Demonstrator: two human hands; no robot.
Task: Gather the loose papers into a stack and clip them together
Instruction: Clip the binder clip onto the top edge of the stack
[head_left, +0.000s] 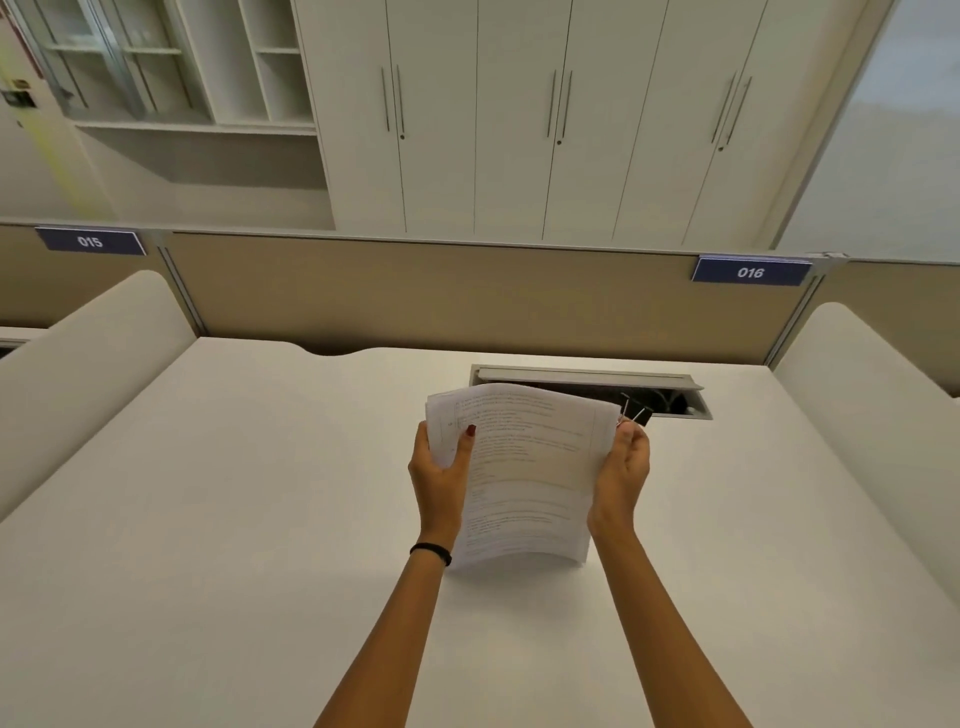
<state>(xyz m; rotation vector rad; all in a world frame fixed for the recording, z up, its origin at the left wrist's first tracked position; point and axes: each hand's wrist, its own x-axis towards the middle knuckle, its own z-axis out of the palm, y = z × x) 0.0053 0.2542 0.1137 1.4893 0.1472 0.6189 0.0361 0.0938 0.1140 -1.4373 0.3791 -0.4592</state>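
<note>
- The stack of white printed paper sheets (530, 467) is held up over the middle of the desk. Its long side runs from the person toward the far wall, and the top end leans away.
- The sheets bow a little, and the lines of print are too small to read. The top-left corners fan apart.
- I cannot tell if the bottom edge touches the desk.
- A small black metal binder clip (638, 414) sits at the top right corner of the stack. Whether it bites the paper, I cannot tell.
- The left hand (439, 467) grips the left edge, thumb on the front and fingers curled behind.
- The right hand (623, 467) is at the right edge, its curled fingertips pinching the clip.
- A thin black band (431, 552) circles the left wrist.
- Below is the wide white desk (234, 519), with an open grey cable slot (675, 387) just behind the stack.
- Farther back stand a tan divider wall (467, 296) and a blue sign reading 016 (750, 272), then tall white cupboards (519, 130).
</note>
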